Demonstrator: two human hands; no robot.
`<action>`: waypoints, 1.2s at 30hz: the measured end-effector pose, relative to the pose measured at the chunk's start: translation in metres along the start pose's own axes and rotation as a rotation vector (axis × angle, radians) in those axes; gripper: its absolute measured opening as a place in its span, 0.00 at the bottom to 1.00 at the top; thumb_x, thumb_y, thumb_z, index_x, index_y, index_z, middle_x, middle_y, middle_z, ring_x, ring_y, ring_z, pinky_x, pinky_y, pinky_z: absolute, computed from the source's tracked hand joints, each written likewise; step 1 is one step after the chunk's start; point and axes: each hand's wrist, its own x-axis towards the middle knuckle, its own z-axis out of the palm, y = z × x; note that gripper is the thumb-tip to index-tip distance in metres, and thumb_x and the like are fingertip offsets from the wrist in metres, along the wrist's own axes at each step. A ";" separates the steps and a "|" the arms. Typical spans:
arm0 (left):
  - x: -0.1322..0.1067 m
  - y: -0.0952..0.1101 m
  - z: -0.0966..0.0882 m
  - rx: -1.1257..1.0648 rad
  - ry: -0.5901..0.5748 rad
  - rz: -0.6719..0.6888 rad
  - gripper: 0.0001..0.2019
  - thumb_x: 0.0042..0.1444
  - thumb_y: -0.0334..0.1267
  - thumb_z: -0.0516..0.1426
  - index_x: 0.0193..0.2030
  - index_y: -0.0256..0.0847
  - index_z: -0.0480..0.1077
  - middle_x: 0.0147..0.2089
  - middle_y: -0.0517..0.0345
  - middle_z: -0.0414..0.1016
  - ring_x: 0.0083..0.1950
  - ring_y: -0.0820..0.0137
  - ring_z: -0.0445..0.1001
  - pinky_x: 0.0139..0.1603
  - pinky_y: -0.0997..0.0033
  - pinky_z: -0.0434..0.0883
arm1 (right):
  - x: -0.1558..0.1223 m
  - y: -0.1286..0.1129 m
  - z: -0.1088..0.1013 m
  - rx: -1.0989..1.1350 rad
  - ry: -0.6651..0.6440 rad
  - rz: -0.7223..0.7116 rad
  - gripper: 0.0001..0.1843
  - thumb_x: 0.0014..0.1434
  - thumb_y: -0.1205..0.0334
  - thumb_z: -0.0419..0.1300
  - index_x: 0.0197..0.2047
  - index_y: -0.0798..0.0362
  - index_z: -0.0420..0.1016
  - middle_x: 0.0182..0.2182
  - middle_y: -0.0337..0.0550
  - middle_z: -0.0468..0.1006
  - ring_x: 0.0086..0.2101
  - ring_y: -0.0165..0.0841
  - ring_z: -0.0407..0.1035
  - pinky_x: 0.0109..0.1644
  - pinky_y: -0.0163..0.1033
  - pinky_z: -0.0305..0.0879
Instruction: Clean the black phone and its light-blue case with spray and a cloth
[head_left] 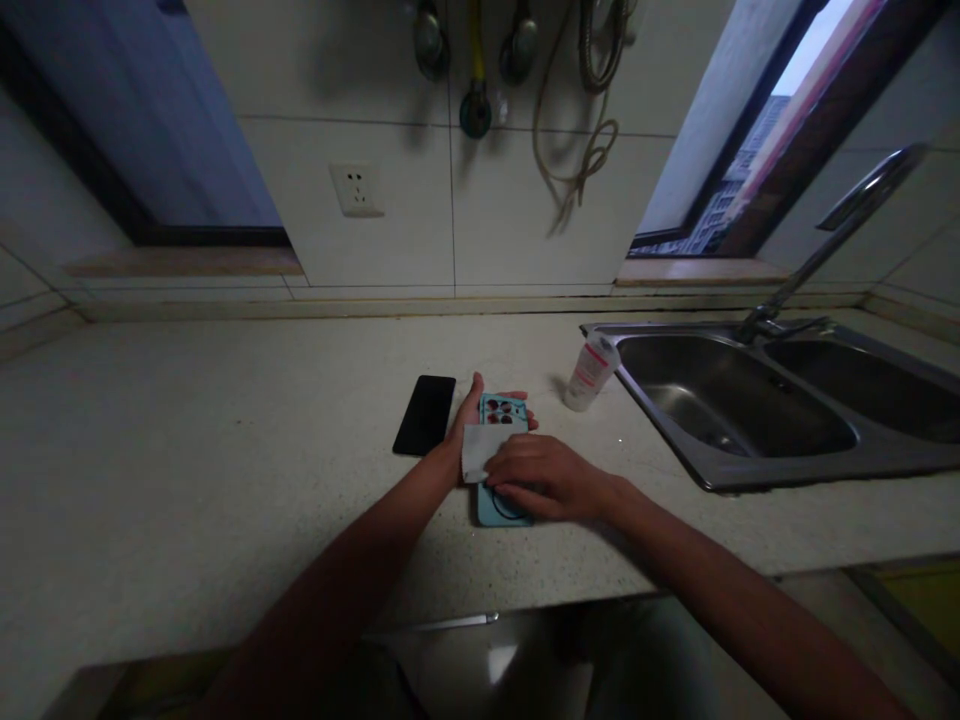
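My left hand (470, 408) lies palm up under a light-blue phone case (499, 512) and holds it. Its thumb sticks out at the left and its fingertips show past the case's right edge. Skin-coloured patches show in the case's camera holes, and part of a dark ring is visible lower down. A white piece of tissue or cloth (478, 447) covers the case's middle. My right hand (546, 478) grips this white piece with bent fingers and presses it on the case. Just left of my left hand, a black phone (425, 415) rests flat on the counter.
A tilted clear plastic cup with red print (590, 372) stands by the rim of the steel double sink (697, 470). The faucet (832, 230) rises behind the sink. A wall socket (357, 190) and hanging hoses (574, 180) are above the pale counter (187, 450).
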 end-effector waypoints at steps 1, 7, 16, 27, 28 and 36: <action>-0.001 0.000 0.001 0.000 0.000 -0.002 0.36 0.65 0.64 0.40 0.44 0.30 0.74 0.32 0.40 0.79 0.34 0.57 0.81 0.38 0.57 0.76 | 0.000 -0.002 0.001 0.043 -0.029 -0.001 0.08 0.67 0.65 0.55 0.45 0.55 0.75 0.40 0.50 0.82 0.42 0.35 0.75 0.48 0.42 0.73; -0.009 0.001 0.006 0.040 -0.002 -0.010 0.34 0.65 0.62 0.42 0.49 0.31 0.72 0.35 0.37 0.80 0.35 0.54 0.81 0.37 0.51 0.77 | 0.000 -0.014 0.007 0.140 -0.208 -0.019 0.11 0.68 0.61 0.55 0.38 0.55 0.76 0.33 0.47 0.81 0.36 0.32 0.75 0.42 0.37 0.71; -0.011 0.003 0.012 -0.016 0.042 0.013 0.32 0.66 0.59 0.42 0.48 0.30 0.73 0.32 0.42 0.79 0.34 0.57 0.80 0.37 0.54 0.77 | -0.007 -0.005 0.004 -0.101 -0.254 -0.005 0.28 0.70 0.55 0.52 0.18 0.53 0.68 0.17 0.38 0.72 0.21 0.27 0.64 0.30 0.37 0.55; -0.006 0.004 0.011 -0.043 0.083 -0.026 0.33 0.67 0.58 0.43 0.53 0.27 0.73 0.35 0.38 0.81 0.35 0.57 0.81 0.40 0.58 0.76 | -0.010 0.013 -0.014 -0.544 -0.073 0.257 0.26 0.71 0.55 0.49 0.24 0.54 0.74 0.22 0.43 0.74 0.25 0.31 0.64 0.33 0.38 0.55; -0.005 0.005 0.010 -0.043 0.095 -0.021 0.33 0.67 0.58 0.44 0.53 0.27 0.74 0.36 0.39 0.81 0.35 0.57 0.81 0.40 0.58 0.76 | -0.011 0.014 -0.014 -0.571 -0.026 0.282 0.25 0.71 0.56 0.49 0.25 0.54 0.74 0.22 0.43 0.74 0.26 0.32 0.64 0.33 0.39 0.56; -0.008 0.003 0.012 -0.054 0.051 -0.037 0.31 0.68 0.56 0.43 0.42 0.30 0.77 0.27 0.45 0.79 0.29 0.61 0.79 0.38 0.61 0.76 | -0.017 0.027 -0.014 -0.487 0.372 0.428 0.12 0.68 0.59 0.54 0.44 0.54 0.78 0.38 0.50 0.81 0.39 0.40 0.73 0.45 0.46 0.68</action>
